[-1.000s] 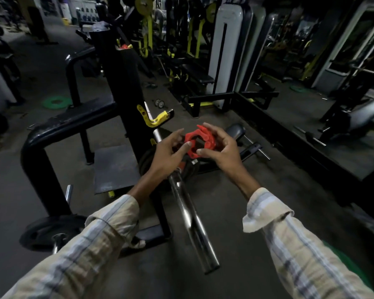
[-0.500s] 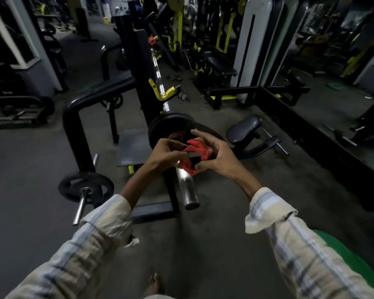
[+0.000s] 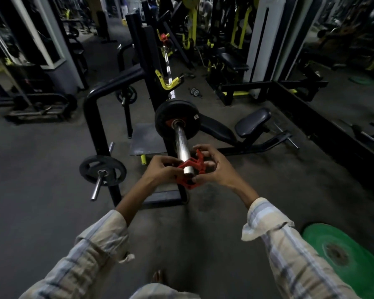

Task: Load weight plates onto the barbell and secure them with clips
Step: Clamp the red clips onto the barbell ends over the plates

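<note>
Your left hand (image 3: 160, 171) and right hand (image 3: 214, 169) are both clamped on the red clip (image 3: 191, 169), which sits around the near tip of the barbell sleeve (image 3: 181, 143), well apart from the black plate (image 3: 177, 119) loaded farther along, with a green plate (image 3: 350, 255) on the floor at near right.

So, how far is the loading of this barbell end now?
Done: a black plate sits on the barbell sleeve. In hand: the left hand and right hand hold the red clip around the sleeve's tip, apart from the plate. Left: probably slide the clip up to the plate and lock it. A green plate lies on the floor.
</note>
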